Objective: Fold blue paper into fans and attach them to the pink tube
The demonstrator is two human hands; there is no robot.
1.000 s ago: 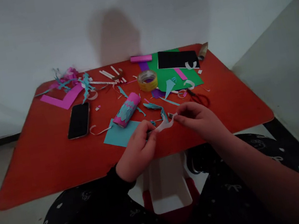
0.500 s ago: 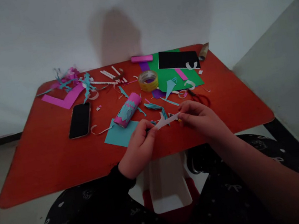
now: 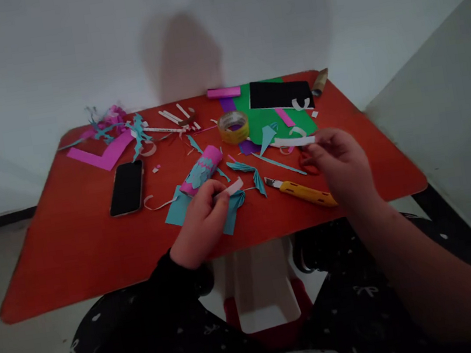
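My left hand (image 3: 200,223) is closed in a pinch on a short white paper strip (image 3: 233,187), low over the teal paper sheet (image 3: 178,208) near the front edge of the red table (image 3: 73,248). My right hand (image 3: 342,163) is raised further right and pinches another white paper strip (image 3: 294,141) that sticks out to the left. Between the hands a yellow utility knife (image 3: 304,191) lies on the table. A pink roll with teal cut-outs (image 3: 200,172) lies just beyond my left hand.
A black phone (image 3: 126,187) lies at left. A roll of yellow tape (image 3: 232,127), green paper (image 3: 271,118), a black sheet (image 3: 280,93), red scissors (image 3: 309,161), pink paper (image 3: 102,155) and scattered scraps cover the far half. A white-and-red stool (image 3: 261,290) stands under the table.
The single white strip held by both hands is now two pieces. My right hand moved up and right with one; my left hand moved left with the other. The yellow knife is uncovered.
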